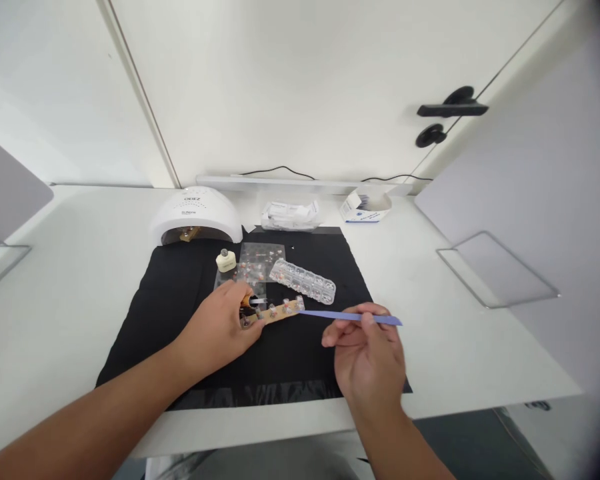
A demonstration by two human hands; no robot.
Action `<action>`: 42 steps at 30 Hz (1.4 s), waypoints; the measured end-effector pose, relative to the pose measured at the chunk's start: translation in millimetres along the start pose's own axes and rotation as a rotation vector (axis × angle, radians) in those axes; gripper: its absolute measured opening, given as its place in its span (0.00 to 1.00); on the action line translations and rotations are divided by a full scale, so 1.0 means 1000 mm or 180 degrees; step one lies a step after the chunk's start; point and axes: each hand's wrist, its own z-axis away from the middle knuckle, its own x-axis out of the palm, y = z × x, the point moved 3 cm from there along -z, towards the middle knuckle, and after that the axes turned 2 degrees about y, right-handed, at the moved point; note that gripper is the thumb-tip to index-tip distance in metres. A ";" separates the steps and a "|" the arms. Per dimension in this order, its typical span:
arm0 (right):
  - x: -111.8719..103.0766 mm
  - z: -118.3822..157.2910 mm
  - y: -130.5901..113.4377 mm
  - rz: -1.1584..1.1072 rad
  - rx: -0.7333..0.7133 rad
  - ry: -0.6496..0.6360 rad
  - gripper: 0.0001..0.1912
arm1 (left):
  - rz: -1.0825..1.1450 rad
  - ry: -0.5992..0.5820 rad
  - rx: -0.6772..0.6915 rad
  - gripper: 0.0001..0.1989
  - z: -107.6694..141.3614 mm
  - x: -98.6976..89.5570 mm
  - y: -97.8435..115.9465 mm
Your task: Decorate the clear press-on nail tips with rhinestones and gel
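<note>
My left hand (220, 327) is closed at the middle of the black mat. Between its fingers is a brush cap (250, 301), orange and dark with a pale tip, and its thumb presses the near edge of a tan strip (275, 314) carrying several small decorated nail tips. My right hand (370, 343), palm partly up, pinches a slim purple stick (350, 316). The stick's thin end meets or nearly meets the strip's right end; I cannot tell whether they touch. Just beyond my left hand stands an uncapped cream polish bottle (225, 261).
On the black mat (300, 360) lie a clear compartment case (304, 281) and transparent sheets (263, 257) with small decorations. A white nail lamp (197, 213) stands at the back left. Behind are a plastic packet (290, 216) and an open small box (365, 207).
</note>
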 end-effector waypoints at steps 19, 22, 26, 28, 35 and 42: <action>-0.014 -0.157 -0.042 0.0202 -0.1510 0.0033 0.04 | -0.1044 -0.0808 0.0239 0.06 -0.015 -0.023 0.031; -0.021 -0.161 -0.042 0.0173 -0.1611 0.0019 0.06 | -0.1276 -0.0893 0.0309 0.06 -0.017 -0.023 0.034; -0.022 -0.166 -0.046 0.0044 -0.1647 0.0064 0.07 | -0.1448 -0.0984 0.0408 0.05 -0.019 -0.021 0.038; -0.021 -0.166 -0.045 0.0030 -0.1641 0.0022 0.07 | -0.1485 -0.0979 0.0471 0.04 -0.020 -0.020 0.040; -0.018 -0.162 -0.039 0.0136 -0.1586 -0.0134 0.06 | -0.1537 -0.1044 0.0529 0.08 -0.018 -0.018 0.042; -0.018 -0.165 -0.033 0.0046 -0.1581 -0.0299 0.07 | -0.1501 -0.1078 0.0556 0.05 -0.022 -0.017 0.043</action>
